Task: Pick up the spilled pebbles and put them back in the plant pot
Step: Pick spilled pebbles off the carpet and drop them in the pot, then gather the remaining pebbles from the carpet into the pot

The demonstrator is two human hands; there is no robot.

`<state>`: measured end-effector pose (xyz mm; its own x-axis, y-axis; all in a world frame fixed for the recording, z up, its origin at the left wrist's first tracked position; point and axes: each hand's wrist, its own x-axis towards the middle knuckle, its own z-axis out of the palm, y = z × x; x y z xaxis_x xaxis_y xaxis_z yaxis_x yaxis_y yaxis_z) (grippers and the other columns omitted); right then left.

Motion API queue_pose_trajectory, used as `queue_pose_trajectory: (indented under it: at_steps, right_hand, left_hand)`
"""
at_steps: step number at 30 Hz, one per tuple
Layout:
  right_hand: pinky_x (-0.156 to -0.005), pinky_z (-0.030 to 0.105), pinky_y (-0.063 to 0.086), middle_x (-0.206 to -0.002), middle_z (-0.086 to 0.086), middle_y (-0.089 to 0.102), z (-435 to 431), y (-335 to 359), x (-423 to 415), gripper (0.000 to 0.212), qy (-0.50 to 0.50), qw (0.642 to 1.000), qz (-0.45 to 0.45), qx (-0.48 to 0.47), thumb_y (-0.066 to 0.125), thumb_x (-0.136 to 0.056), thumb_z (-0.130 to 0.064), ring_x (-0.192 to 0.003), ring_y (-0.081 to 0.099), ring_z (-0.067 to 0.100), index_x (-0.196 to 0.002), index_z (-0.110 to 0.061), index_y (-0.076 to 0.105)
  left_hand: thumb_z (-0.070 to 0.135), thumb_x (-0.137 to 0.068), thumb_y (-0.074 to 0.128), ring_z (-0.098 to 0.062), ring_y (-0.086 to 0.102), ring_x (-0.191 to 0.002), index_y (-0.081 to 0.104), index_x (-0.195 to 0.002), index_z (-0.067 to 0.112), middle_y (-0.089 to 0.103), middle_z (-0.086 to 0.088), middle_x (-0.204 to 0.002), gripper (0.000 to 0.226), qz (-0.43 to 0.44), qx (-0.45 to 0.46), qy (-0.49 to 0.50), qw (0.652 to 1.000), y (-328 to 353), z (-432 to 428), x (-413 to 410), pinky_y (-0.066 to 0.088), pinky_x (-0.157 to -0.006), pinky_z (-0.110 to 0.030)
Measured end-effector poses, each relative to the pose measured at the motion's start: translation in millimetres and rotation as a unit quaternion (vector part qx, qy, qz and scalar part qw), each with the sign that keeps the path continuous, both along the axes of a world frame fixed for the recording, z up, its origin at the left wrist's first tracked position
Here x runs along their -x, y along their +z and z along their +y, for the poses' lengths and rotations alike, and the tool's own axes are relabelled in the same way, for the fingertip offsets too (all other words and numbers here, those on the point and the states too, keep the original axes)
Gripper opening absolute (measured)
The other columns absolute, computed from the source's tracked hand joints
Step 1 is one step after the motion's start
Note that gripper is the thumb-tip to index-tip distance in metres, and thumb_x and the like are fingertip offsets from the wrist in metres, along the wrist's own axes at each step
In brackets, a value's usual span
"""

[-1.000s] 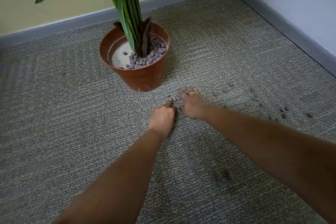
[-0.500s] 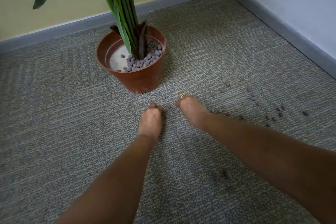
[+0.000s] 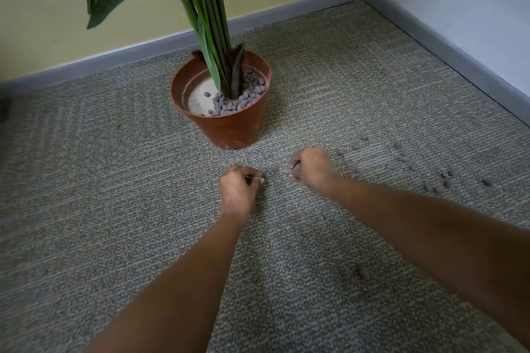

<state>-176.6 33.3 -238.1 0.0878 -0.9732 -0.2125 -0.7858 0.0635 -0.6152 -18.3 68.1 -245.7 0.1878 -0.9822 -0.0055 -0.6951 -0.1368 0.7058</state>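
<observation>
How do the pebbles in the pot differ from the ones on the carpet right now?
The pebbles in the pot sit heaped together around the plant stems; the spilled pebbles lie scattered singly and in small clusters on the carpet. The potted ones are many, the spilled ones fewer. Both are small, rounded and grey-purple.

Your two forearms are bare, no sleeves reaching into view and no watch or band at either wrist. Your left grip [image 3: 239, 192] and right grip [image 3: 311, 167] wear no gloves; short pale fingernails [image 3: 290, 176] show.
</observation>
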Motion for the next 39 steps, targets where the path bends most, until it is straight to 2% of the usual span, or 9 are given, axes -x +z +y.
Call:
queue_pose_trajectory:
  at_steps: [7,11,15,17,20,23,32,35,39]
  right_hand:
    - [-0.055,0.013,0.051,-0.091,0.011,0.070,-8.0,47.8,-29.3,0.016,-0.050,0.978,-0.167,0.112,0.066,-0.081,-0.011,-0.061,0.058,0.007,-0.095,-0.005,0.069]
    - [-0.076,0.027,0.057,-0.100,0.010,0.068,-31.9,76.7,-51.5,0.021,-0.071,0.958,-0.193,0.200,0.068,-0.079,-0.010,-0.080,0.061,0.015,-0.100,-0.007,0.068]
    - [-0.073,0.027,0.055,-0.071,-0.002,0.060,-57.8,86.9,-64.2,0.016,-0.091,0.954,-0.204,0.200,0.070,-0.079,-0.009,-0.063,0.053,0.008,-0.094,-0.008,0.070]
    - [-0.071,0.025,0.052,-0.067,-0.003,0.059,-67.6,86.2,-65.6,0.013,-0.089,0.962,-0.184,0.181,0.071,-0.078,-0.010,-0.059,0.051,0.006,-0.091,-0.009,0.071]
    - [-0.077,0.018,0.048,-0.093,0.006,0.071,-78.0,85.4,-64.8,0.015,-0.062,0.975,-0.113,0.182,0.072,-0.077,-0.015,-0.079,0.061,0.012,-0.092,-0.012,0.073]
    - [-0.093,0.025,0.049,-0.107,0.009,0.070,-83.2,87.6,-65.5,0.027,-0.043,0.980,-0.082,0.176,0.070,-0.078,-0.013,-0.097,0.064,0.018,-0.106,-0.010,0.069]
    - [-0.092,0.026,0.051,-0.115,0.011,0.065,-47.0,81.5,-49.0,0.029,0.034,0.968,-0.133,0.210,0.064,-0.084,-0.012,-0.096,0.063,0.015,-0.113,-0.010,0.063]
    - [-0.085,0.019,0.047,-0.114,0.010,0.065,1.5,56.6,-24.9,0.023,0.069,0.967,-0.102,0.222,0.054,-0.091,-0.016,-0.093,0.060,0.012,-0.111,-0.008,0.063]
    - [-0.105,0.021,0.025,-0.128,0.008,0.058,87.5,1.6,23.7,0.031,0.085,0.985,-0.031,0.148,0.051,-0.093,-0.022,-0.122,0.050,0.020,-0.122,-0.011,0.057]
  left_hand:
    - [0.009,-0.079,0.068,-0.021,0.063,-0.084,0.070,-0.093,0.004,0.064,-0.012,-0.097,0.015,-0.015,0.175,0.001,0.984,53.6,-27.8,-9.2,0.054,-0.080,-0.027]
    - [0.011,-0.078,0.069,-0.015,0.060,-0.085,0.071,-0.092,0.007,0.063,-0.009,-0.099,0.015,0.000,0.217,0.058,0.975,83.3,-60.8,-22.2,0.049,-0.078,-0.018]
    - [0.010,-0.079,0.068,-0.014,0.061,-0.079,0.072,-0.091,0.009,0.064,-0.011,-0.102,0.012,-0.008,0.178,0.084,0.980,91.1,-82.9,-39.1,0.048,-0.075,-0.017]
    - [0.007,-0.082,0.064,-0.020,0.064,-0.083,0.071,-0.094,0.007,0.065,-0.014,-0.105,0.014,-0.053,0.163,0.059,0.984,88.7,-86.6,-43.0,0.053,-0.082,-0.029]
    - [0.004,-0.086,0.057,-0.030,0.065,-0.089,0.069,-0.102,0.005,0.066,-0.018,-0.106,0.020,-0.129,0.148,0.008,0.981,86.7,-89.0,-42.7,0.054,-0.084,-0.039]
    - [0.003,-0.085,0.057,-0.032,0.066,-0.089,0.067,-0.107,0.007,0.068,-0.019,-0.105,0.025,-0.149,0.129,-0.001,0.980,87.9,-90.2,-40.3,0.054,-0.086,-0.038]
    - [0.005,-0.084,0.057,-0.025,0.052,-0.102,0.067,-0.101,0.007,0.062,-0.011,-0.106,0.021,-0.152,0.232,-0.022,0.961,71.6,-40.6,-15.1,0.037,-0.085,-0.022]
    - [0.010,-0.085,0.057,-0.022,0.047,-0.104,0.064,-0.104,0.009,0.056,-0.009,-0.107,0.021,-0.125,0.191,-0.053,0.972,43.6,4.1,5.3,0.029,-0.085,-0.017]
    - [0.027,-0.089,0.053,-0.022,0.035,-0.130,0.044,-0.130,0.013,0.039,-0.009,-0.139,0.044,-0.118,0.001,-0.161,0.980,-3.6,69.6,29.1,0.029,-0.109,-0.030]
